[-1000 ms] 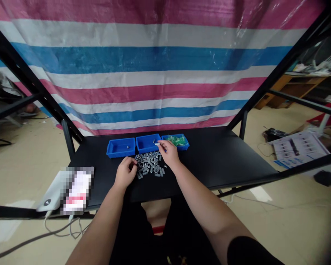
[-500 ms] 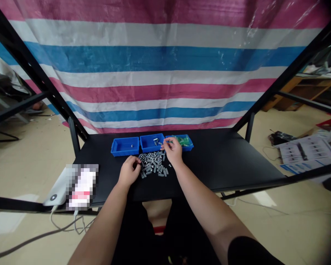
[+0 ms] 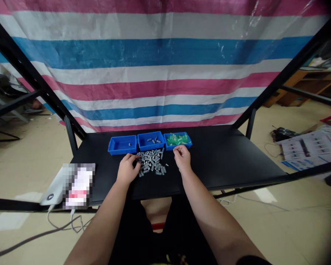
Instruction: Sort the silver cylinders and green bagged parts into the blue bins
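Note:
A pile of small grey and silvery metal pieces [image 3: 152,159], many of them short cylinders, lies on the black table. My left hand [image 3: 128,168] rests at the pile's left edge, its fingers curled over the nearest pieces; what they grip is hidden. In front of the right blue bin [image 3: 179,148], which holds green and clear small parts [image 3: 178,139], is my right hand [image 3: 182,158]. Its thumb and fingertips are pinched together, and anything between them is too small to make out. Several grey pieces lie in the middle blue bin [image 3: 143,147]. One small silvery piece sits in the left blue bin [image 3: 118,150].
A white device [image 3: 53,187] and a pixelated phone-like object [image 3: 79,186] lie at the table's left end, with cables [image 3: 57,229] hanging down. A black frame [image 3: 264,99] surrounds the black table [image 3: 223,158]. Behind hangs a striped sheet [image 3: 160,86].
My right hand has moved right, from the middle bin to in front of the right bin. Grey pieces in the middle bin now show fully. My left hand stays at the pile.

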A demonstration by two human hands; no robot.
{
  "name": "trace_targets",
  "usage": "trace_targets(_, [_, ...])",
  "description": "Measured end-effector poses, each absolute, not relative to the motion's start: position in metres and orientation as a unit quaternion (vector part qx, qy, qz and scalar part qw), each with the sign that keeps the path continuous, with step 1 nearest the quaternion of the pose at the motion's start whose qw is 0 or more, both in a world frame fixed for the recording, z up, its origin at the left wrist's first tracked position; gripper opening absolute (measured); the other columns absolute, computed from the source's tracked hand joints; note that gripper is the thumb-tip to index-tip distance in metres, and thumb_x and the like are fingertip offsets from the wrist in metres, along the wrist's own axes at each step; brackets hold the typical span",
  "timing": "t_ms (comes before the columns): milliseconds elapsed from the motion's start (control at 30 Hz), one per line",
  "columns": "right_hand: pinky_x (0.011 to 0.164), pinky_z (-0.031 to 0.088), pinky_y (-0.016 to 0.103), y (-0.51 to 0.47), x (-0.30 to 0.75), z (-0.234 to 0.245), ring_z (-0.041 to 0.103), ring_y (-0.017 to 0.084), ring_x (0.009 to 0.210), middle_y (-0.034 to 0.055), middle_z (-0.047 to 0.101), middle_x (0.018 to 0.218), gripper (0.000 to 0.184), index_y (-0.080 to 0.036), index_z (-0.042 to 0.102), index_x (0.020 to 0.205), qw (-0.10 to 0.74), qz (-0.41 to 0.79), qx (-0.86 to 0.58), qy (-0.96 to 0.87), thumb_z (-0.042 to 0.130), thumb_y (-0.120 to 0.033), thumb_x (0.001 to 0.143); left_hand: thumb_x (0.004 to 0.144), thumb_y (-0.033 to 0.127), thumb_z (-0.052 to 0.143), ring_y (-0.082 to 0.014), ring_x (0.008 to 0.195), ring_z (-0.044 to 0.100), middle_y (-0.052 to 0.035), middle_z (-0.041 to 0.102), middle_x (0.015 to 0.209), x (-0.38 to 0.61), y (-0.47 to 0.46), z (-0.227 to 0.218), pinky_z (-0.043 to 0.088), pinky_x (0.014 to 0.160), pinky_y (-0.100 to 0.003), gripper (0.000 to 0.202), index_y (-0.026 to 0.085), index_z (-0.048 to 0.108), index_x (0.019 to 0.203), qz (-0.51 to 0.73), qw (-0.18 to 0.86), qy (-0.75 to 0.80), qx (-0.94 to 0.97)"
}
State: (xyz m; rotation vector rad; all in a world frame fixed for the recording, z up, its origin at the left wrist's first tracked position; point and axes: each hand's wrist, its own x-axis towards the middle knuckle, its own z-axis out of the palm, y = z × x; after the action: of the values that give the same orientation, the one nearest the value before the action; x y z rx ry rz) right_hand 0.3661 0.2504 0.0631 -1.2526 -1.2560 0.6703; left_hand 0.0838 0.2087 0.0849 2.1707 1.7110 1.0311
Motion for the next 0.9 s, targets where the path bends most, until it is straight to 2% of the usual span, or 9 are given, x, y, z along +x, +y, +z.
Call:
trace_targets(167, [0.053,0.037,0.025,0.25,0.361,0.068,0.045,0.013,0.053,-0.0052,0.049,0.06,0.016,-0.023,0.057,0.082,0.595,0.283,-0.537,-0.527,0.062,-0.038,0.083,0.091,0.03,0.055,-0.0217,0.091,0.064,-0.0056,0.064,0.098,0.084,0.21,0.083,0.052,0.085,-0.035,0.02,0.026,0.074,0.098,0.353,0.096,0.581,0.727])
trace_targets(333, [0.054,0.038,0.025,0.247,0.361,0.073,0.046,0.013,0.054,-0.0046,0.051,0.062,0.016,-0.023,0.057,0.081,0.592,0.294,-0.533,-0.527,0.062,-0.038,0.082,0.094,0.034,0.054,-0.0225,0.092,0.062,-0.0075,0.059,0.101,0.085,0.208,0.085,0.052,0.087,-0.036,0.021,0.025,0.071,0.101,0.353,0.063,0.583,0.729])
trace_targets(533, [0.054,0.042,0.025,0.247,0.362,0.07,0.052,0.014,0.055,-0.0037,0.056,0.063,0.015,-0.022,0.059,0.082,0.554,0.329,-0.526,-0.556,0.061,-0.037,0.082,0.097,0.033,0.049,-0.0241,0.097,0.065,-0.0084,0.067,0.106,0.084,0.206,0.089,0.05,0.088,-0.037,0.02,0.023,0.064,0.106,0.393,0.059,0.596,0.697])
trace_targets(667, [0.055,0.042,0.025,0.247,0.362,0.069,0.054,0.014,0.057,-0.0033,0.057,0.064,0.012,-0.022,0.061,0.083,0.526,0.33,-0.523,-0.584,0.061,-0.035,0.082,0.096,0.036,0.051,-0.0235,0.087,0.066,-0.0068,0.072,0.093,0.082,0.209,0.099,0.047,0.085,-0.036,0.024,0.021,0.066,0.105,0.41,0.027,0.621,0.667])
trace_targets(767, [0.057,0.042,0.026,0.247,0.361,0.069,0.054,0.014,0.058,-0.0027,0.057,0.065,0.012,-0.022,0.062,0.083,0.524,0.324,-0.527,-0.585,0.061,-0.034,0.082,0.093,0.04,0.055,-0.0227,0.082,0.066,-0.0046,0.07,0.081,0.08,0.218,0.113,0.043,0.092,-0.039,0.024,0.02,0.069,0.097,0.398,-0.034,0.639,0.657])
trace_targets(833, [0.059,0.042,0.026,0.247,0.361,0.069,0.054,0.015,0.06,-0.0022,0.058,0.066,0.012,-0.022,0.063,0.082,0.528,0.321,-0.528,-0.582,0.061,-0.033,0.082,0.093,0.042,0.055,-0.0246,0.088,0.066,-0.0052,0.071,0.084,0.078,0.226,0.124,0.04,0.097,-0.043,0.025,0.021,0.07,0.094,0.388,-0.068,0.666,0.634])
trace_targets(900, [0.06,0.042,0.027,0.247,0.361,0.069,0.054,0.015,0.06,-0.0021,0.058,0.067,0.011,-0.022,0.063,0.081,0.531,0.318,-0.526,-0.583,0.061,-0.033,0.082,0.092,0.042,0.056,-0.0287,0.105,0.064,-0.0081,0.073,0.101,0.078,0.233,0.133,0.038,0.1,-0.045,0.025,0.022,0.069,0.101,0.38,-0.093,0.691,0.607])
